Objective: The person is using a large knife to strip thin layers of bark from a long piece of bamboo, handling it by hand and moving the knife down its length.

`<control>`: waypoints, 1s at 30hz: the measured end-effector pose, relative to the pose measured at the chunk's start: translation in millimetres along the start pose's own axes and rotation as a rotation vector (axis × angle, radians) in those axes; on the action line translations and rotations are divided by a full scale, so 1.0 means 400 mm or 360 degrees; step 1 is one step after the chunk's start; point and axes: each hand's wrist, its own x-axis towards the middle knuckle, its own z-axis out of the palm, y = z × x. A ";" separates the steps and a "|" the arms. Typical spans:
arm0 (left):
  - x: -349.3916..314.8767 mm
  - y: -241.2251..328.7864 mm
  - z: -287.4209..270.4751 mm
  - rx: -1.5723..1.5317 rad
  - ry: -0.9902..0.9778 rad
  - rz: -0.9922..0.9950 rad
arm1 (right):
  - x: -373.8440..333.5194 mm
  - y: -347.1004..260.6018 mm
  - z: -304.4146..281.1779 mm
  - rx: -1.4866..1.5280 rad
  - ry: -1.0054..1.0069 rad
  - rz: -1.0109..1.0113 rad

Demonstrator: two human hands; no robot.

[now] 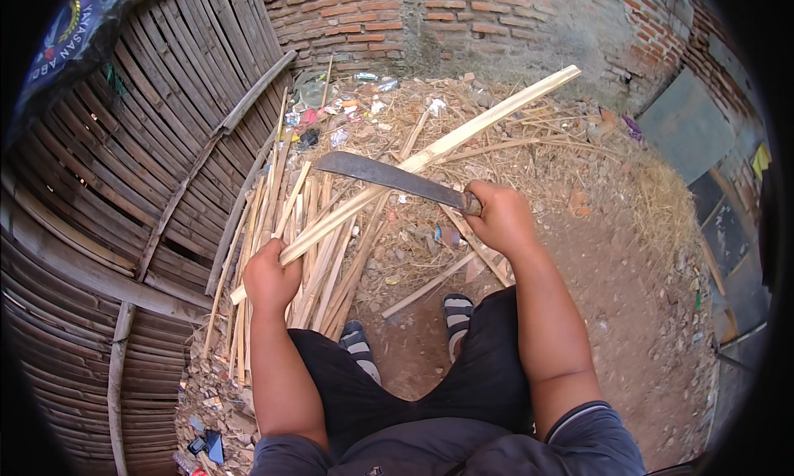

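My left hand (pixel 271 279) is closed round the lower end of a long, pale bamboo strip (pixel 488 122). The strip slants up and away to the right, its far end raised toward the brick wall. In my right hand (pixel 503 220) is the handle of a machete (pixel 389 177), fingers wrapped round it. Its broad dark blade points left and crosses over the middle of the strip; whether it touches the strip I cannot tell. Beneath my left hand lies a loose pile of split bamboo strips (pixel 327 269).
A woven bamboo fence (pixel 178 129) stands on the left, with a brick wall (pixel 356 21) at the back. Dry shavings and litter cover the ground ahead. Bare soil (pixel 612 368) lies on the right, beside a grey panel (pixel 686 124). My sandalled feet (pixel 360 350) are just below the pile.
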 end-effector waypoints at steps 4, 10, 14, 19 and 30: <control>0.001 -0.006 0.000 -0.0019 0.0077 0.0050 | 0.022 0.098 -0.007 0.0245 0.0146 0.0483; 0.012 -0.009 0.020 0.0001 0.0054 0.0074 | 0.012 0.133 -0.001 0.0351 0.0265 0.0665; 0.001 0.005 0.023 -0.0014 0.0013 0.0021 | -0.002 0.017 0.002 0.0150 -0.0131 0.0241; -0.002 0.006 0.040 -0.0035 -0.0014 0.0058 | -0.015 -0.059 0.016 0.0004 -0.0348 -0.0060; -0.001 0.024 0.047 -0.0092 -0.0017 -0.0083 | 0.010 0.044 0.006 0.0359 -0.0004 0.0576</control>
